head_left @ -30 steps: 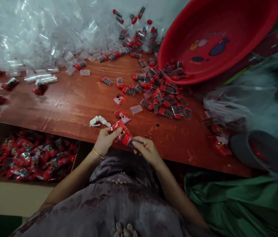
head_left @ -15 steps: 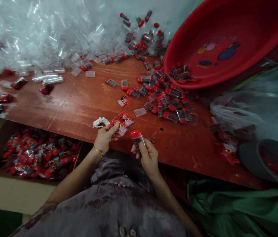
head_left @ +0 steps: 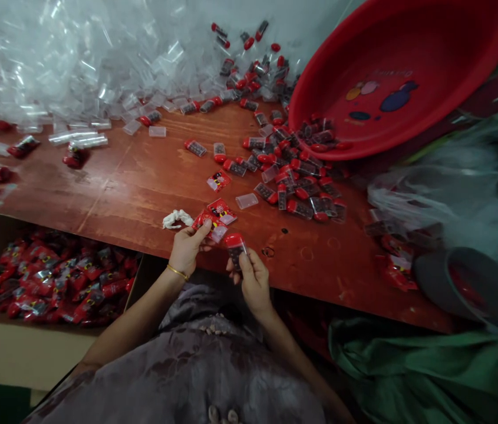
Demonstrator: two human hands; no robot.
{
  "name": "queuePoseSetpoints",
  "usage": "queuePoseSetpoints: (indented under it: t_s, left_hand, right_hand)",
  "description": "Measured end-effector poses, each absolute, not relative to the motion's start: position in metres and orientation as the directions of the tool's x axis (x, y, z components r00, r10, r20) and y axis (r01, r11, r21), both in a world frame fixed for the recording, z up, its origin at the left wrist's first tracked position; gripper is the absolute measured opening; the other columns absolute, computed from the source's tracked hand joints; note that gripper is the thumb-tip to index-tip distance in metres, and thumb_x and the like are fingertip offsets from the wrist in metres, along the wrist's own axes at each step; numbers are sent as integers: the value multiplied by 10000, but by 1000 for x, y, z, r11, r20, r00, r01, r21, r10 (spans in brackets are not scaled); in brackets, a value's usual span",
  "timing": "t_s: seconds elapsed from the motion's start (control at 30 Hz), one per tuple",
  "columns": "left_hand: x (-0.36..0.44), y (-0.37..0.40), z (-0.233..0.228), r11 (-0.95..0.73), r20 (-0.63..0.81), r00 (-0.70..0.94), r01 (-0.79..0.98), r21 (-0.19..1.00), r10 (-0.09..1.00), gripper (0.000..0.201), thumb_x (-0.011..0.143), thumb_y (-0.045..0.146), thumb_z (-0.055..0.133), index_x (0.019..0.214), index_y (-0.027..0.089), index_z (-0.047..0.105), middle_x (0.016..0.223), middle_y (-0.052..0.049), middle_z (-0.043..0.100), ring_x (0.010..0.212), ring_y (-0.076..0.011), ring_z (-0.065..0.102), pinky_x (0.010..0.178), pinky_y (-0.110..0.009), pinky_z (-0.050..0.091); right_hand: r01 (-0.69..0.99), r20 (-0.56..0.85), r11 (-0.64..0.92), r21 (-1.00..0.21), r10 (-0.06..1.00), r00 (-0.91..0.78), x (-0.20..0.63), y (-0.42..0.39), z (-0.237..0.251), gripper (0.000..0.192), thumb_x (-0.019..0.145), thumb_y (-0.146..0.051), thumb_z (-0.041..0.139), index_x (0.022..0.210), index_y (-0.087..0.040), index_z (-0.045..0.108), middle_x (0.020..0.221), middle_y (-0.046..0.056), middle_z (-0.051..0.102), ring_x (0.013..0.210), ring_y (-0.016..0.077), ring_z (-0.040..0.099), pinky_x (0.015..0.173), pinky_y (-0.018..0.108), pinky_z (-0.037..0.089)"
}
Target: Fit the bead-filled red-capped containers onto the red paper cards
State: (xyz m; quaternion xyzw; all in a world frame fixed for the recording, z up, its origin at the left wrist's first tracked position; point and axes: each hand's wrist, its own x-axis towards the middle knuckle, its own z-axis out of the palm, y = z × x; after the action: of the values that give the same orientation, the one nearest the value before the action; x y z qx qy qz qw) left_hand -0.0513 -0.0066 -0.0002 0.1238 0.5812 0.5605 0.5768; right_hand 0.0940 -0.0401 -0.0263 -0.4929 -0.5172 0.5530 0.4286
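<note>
Pinched in my left hand (head_left: pixel 190 242) is a red printed packet (head_left: pixel 217 231), flat and glossy, above the table's front edge. Just right of it, my right hand (head_left: pixel 253 275) grips a clear tube with a red cap (head_left: pixel 234 241), cap end up and dark pieces inside. The tube and the packet are close together; whether they touch I cannot tell. Another red packet (head_left: pixel 222 210) lies right behind my left fingers, and one more (head_left: pixel 218 181) lies farther back. A crumpled white scrap (head_left: pixel 177 219) sits left of my left hand.
Red-capped tubes (head_left: pixel 299 176) lie heaped in front of a tilted red basin (head_left: pixel 363 53). Clear empty sleeves (head_left: pixel 111 65) are piled along the back. A cardboard box (head_left: pixel 1 347) below left holds many red packages. A grey container (head_left: pixel 465 285) and plastic bag stand at right.
My right hand has brought the tube left, nearer the packet. My left hand keeps its pinch on the packet. The whole view has shifted slightly.
</note>
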Motion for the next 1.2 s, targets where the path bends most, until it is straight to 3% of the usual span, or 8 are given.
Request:
queuePoseSetpoints:
  t_s: [0.23, 0.33, 0.43, 0.57, 0.7, 0.9, 1.2]
  left_hand:
    - [-44, -7, -2, 328, -504, -313, -472, 818, 805, 517, 403, 508, 823, 680, 112, 640, 558, -9, 641, 456, -96, 575, 414, -176, 410]
    - [-44, -6, -1, 352, -531, -294, -491, 797, 795, 515, 406, 504, 826, 683, 116, 629, 559, -8, 639, 452, -96, 573, 415, -180, 413]
    - [-48, -5, 0, 412, -578, -196, -525, 744, 792, 497, 431, 493, 827, 687, 126, 612, 557, -9, 641, 442, -94, 570, 425, -185, 428]
    - [-55, -3, 1, 492, -610, -79, -514, 703, 789, 460, 469, 472, 826, 691, 132, 610, 539, -15, 640, 434, -96, 571, 432, -187, 436]
    - [-57, -2, 4, 503, -594, -57, -469, 726, 803, 462, 443, 482, 832, 652, 129, 617, 510, -17, 629, 406, -95, 559, 425, -187, 433]
    - [-55, -2, 5, 459, -540, -76, -436, 774, 838, 450, 437, 473, 834, 633, 120, 636, 509, -18, 626, 384, -90, 540, 397, -186, 413]
    - [-55, -1, 5, 451, -529, -98, -406, 795, 843, 416, 449, 452, 835, 605, 121, 639, 477, -8, 608, 371, -85, 519, 383, -190, 411]
  right_hand:
    - [-21, -98, -101, -995, 987, -128, 92, -39, -28, 290, 908, -447, 408, 777, -212, 518, 668, -29, 558, 453, 69, 424, 459, 205, 373]
    - [28, -53, -51, -998, 994, -99, 94, -39, -32, 272, 926, -415, 359, 935, -221, 549, 744, -5, 582, 493, 86, 451, 497, 229, 412]
    - [202, 86, 104, -974, 992, -96, 106, -36, -33, 339, 934, -369, 319, 1175, -235, 515, 841, 31, 606, 602, 124, 521, 618, 289, 481]
    - [453, 353, 463, -762, 883, -310, 130, -24, -26, 388, 902, -321, 405, 1270, -242, 502, 1040, 93, 554, 932, 207, 558, 829, 391, 480]
    - [531, 407, 646, -548, 761, -505, 148, -10, -17, 400, 895, -280, 442, 1290, -251, 498, 1039, 95, 501, 926, 201, 547, 773, 355, 507]
    - [546, 414, 744, -385, 668, -618, 152, -1, -10, 358, 893, -288, 490, 1247, -269, 543, 1032, 84, 514, 872, 174, 546, 731, 306, 517]
    - [530, 482, 765, -365, 643, -595, 148, -5, -15, 342, 877, -256, 532, 1216, -264, 569, 1020, 83, 516, 876, 167, 543, 734, 298, 521]
